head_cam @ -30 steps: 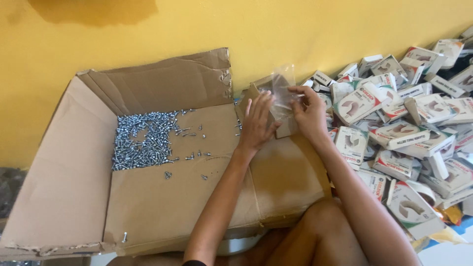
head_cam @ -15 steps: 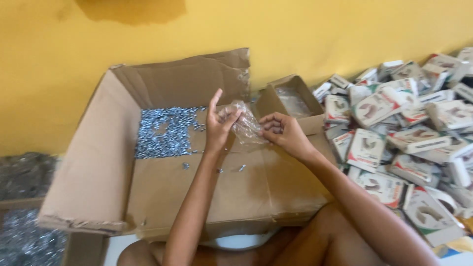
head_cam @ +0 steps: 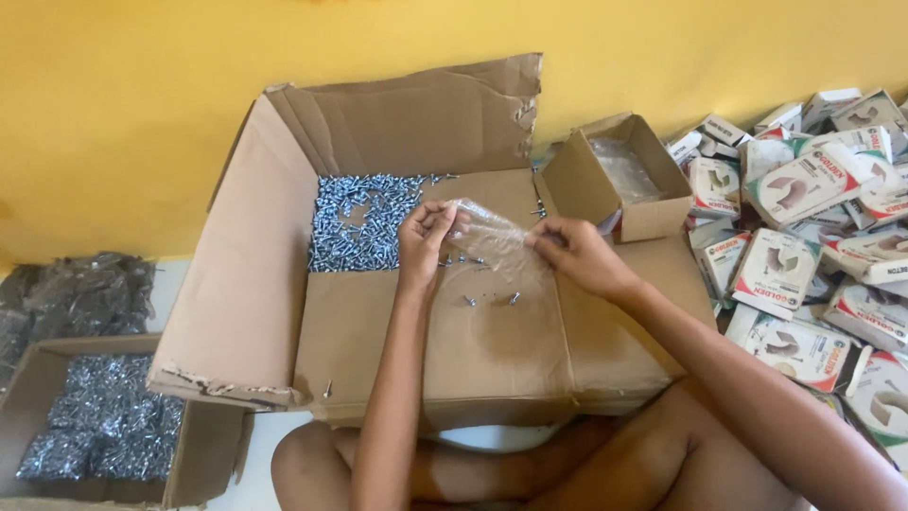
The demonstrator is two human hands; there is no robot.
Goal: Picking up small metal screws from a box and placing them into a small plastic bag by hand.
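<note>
A small clear plastic bag (head_cam: 489, 237) is stretched between my two hands above a flattened cardboard box (head_cam: 492, 350). My left hand (head_cam: 425, 235) pinches its left end and my right hand (head_cam: 579, 254) pinches its right end. A heap of small silver screws (head_cam: 359, 220) lies in the back of the box, just left of my left hand. A few loose screws (head_cam: 490, 299) lie on the cardboard under the bag. A small open brown box (head_cam: 613, 180) with clear bags inside stands behind my right hand.
A pile of small white printed cartons (head_cam: 813, 237) fills the right side. At the lower left stands another cardboard box (head_cam: 99, 416) holding screws, with dark bags (head_cam: 80, 293) behind it. A yellow wall (head_cam: 189, 57) runs along the back. My bare legs are below the box.
My hands drew a clear bag out of the small brown box and carried it left over the flattened box, now stretching it wider. The camera view shifted, revealing the screw box at lower left.
</note>
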